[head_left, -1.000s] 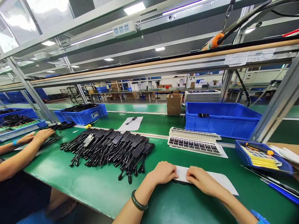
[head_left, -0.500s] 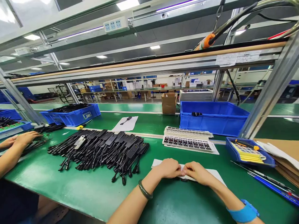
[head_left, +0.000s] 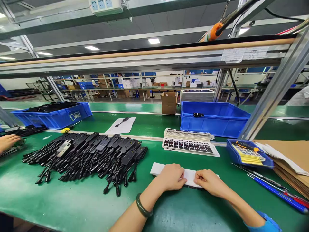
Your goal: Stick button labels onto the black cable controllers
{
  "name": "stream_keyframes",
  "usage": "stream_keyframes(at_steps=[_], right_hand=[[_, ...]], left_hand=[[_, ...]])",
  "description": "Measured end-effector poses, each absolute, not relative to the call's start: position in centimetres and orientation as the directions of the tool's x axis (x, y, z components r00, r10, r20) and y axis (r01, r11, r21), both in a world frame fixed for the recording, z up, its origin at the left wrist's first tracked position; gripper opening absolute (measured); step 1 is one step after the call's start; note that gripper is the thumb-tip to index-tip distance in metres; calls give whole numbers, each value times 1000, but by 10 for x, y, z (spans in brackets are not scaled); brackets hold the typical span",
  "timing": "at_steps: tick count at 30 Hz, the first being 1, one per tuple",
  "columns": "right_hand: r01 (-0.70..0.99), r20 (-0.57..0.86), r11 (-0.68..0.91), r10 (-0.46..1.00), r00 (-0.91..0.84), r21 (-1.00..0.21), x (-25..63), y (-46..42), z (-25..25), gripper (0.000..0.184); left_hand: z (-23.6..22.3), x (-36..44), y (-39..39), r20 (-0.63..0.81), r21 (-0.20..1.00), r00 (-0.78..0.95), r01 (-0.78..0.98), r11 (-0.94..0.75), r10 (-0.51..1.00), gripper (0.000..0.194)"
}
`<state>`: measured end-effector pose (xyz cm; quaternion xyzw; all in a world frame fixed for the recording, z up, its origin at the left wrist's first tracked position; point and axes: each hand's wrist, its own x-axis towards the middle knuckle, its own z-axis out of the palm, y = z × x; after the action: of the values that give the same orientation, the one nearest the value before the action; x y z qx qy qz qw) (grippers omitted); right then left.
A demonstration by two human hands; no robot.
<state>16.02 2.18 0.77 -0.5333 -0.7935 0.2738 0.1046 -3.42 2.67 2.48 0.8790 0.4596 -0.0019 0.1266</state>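
A white label sheet [head_left: 190, 176] lies in front of me, pale side up, with dark label edges peeking out along its near side. My left hand [head_left: 172, 177], below a dark bangle, is closed with thumb and fingers on the sheet's near edge. My right hand [head_left: 209, 182] pinches the same edge a short way to the right. Bare paper shows between the two hands. Beyond them is a stack of label sheets [head_left: 188, 145] printed with black labels. To the left lies a heap of black cables with flat housings [head_left: 96, 154].
Blue bins [head_left: 212, 124] [head_left: 58, 116] stand at the back. A small blue tray [head_left: 251, 162] holds yellow-edged sheets and a cutter; pens [head_left: 277, 193] and cardboard lie near it. One cable rests on white paper [head_left: 127, 127]. A co-worker's hand [head_left: 8, 141] is at far left.
My hands came together at the fingertips, then spread apart along the sheet. Less of the sheet now shows to the right of my right hand. The camera view has turned slightly.
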Motion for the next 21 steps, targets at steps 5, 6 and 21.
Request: stream_keyframes(at_steps=[5, 6, 21], right_hand=[[722, -111, 332, 864, -491, -608, 167, 23, 6, 28], [718, -115, 332, 861, -496, -612, 170, 23, 8, 26], [770, -129, 342, 870, -476, -539, 203, 34, 24, 11]], left_hand=[[15, -22, 24, -70, 233, 607, 782, -578, 792, 43], [14, -19, 24, -78, 226, 610, 781, -582, 788, 42], [22, -5, 25, -110, 122, 532, 845, -520, 839, 33]])
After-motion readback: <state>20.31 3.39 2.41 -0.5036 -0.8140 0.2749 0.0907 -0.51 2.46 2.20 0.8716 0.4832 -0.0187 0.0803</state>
